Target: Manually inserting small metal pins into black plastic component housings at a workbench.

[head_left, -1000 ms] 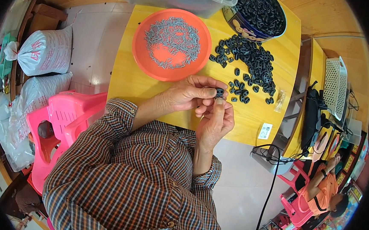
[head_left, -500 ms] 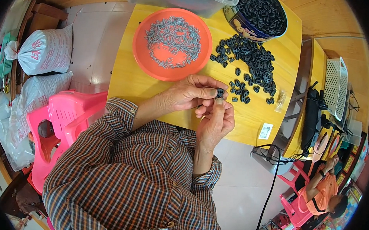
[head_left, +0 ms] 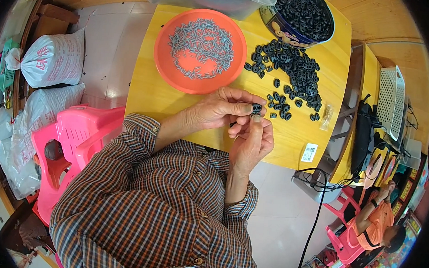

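Shifted slightly rightward, the left hand [head_left: 221, 108] and right hand [head_left: 248, 147] firmly pinch one seemingly unfinished black piece [head_left: 256, 108], grey pins [head_left: 208, 40] beyond-left of the grip and loose black parts [head_left: 298, 76] beyond-right apparently remaining.

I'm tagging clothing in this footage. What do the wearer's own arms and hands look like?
The left hand and right hand are bare. The sleeves are long and checked, in orange-brown and dark tones with pale lines; the left cuff has a small round button.
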